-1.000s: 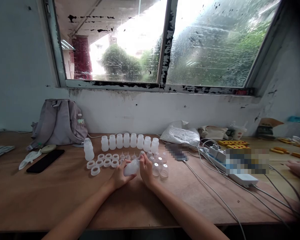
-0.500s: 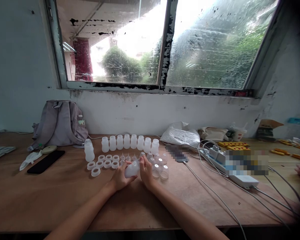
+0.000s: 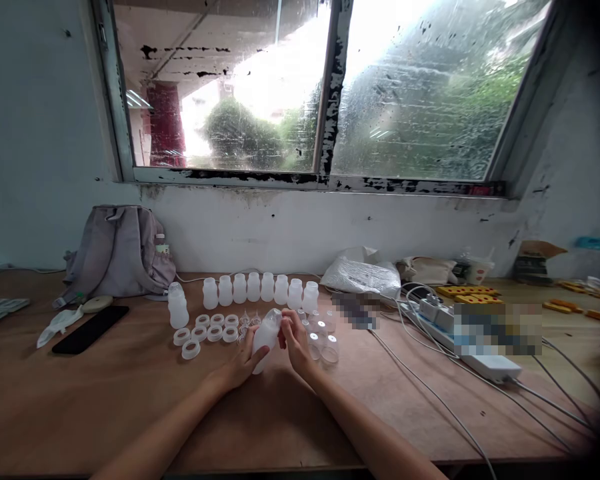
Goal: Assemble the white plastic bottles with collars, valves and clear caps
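Note:
My left hand [image 3: 244, 360] is wrapped round a frosted white baby bottle [image 3: 266, 340], which leans with its clear-capped top up and to the right. At the collar and cap of that bottle, the curled fingers of my right hand [image 3: 295, 343] press against its right side. Left of my hands lie several white screw rings [image 3: 199, 333]. Partly hidden behind the bottle are clear nipples [image 3: 245, 320]. Clear domed caps [image 3: 329, 350] stand just right of my right hand. Open-necked bottles [image 3: 239, 290] form a row behind, and a capped bottle [image 3: 178, 307] stands at the left.
A grey backpack [image 3: 113, 250], a black phone [image 3: 90, 329] and a crumpled white wrapper [image 3: 60, 325] are on the left. On the right are a silvery bag [image 3: 363, 275], a power strip [image 3: 490, 362] with trailing cables, and yellow pieces [image 3: 473, 293].
The held bottle has tipped more upright, its capped top now showing above my hands. My right hand's fingers have shifted from over the cap to its right side.

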### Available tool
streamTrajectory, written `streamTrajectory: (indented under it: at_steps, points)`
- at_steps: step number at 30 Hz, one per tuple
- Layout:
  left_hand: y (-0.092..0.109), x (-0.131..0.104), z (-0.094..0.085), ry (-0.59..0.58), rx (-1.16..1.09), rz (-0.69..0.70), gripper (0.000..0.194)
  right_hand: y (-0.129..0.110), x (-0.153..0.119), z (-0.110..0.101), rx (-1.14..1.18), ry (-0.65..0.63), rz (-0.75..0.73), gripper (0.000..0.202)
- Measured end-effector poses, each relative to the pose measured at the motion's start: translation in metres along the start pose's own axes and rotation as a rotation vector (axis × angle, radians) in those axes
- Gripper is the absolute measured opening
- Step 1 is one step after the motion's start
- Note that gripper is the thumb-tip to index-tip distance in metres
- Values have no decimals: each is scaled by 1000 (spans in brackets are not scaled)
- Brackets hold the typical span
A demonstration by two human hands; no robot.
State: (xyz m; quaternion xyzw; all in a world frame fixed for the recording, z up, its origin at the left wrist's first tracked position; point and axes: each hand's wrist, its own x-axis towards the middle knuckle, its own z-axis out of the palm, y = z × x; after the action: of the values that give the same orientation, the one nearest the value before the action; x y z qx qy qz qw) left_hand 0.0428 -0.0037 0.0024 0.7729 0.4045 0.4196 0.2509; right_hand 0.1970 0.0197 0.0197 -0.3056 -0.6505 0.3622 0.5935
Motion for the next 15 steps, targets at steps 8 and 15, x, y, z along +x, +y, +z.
streamTrajectory:
  at_steps: [8,15]
  points:
    - [-9,-3,4,44,-162,-57,51,9,1,0,-45,-22,34,22]
    - [-17,-2,2,65,-108,-175,62,15,1,1,-91,-71,19,20]
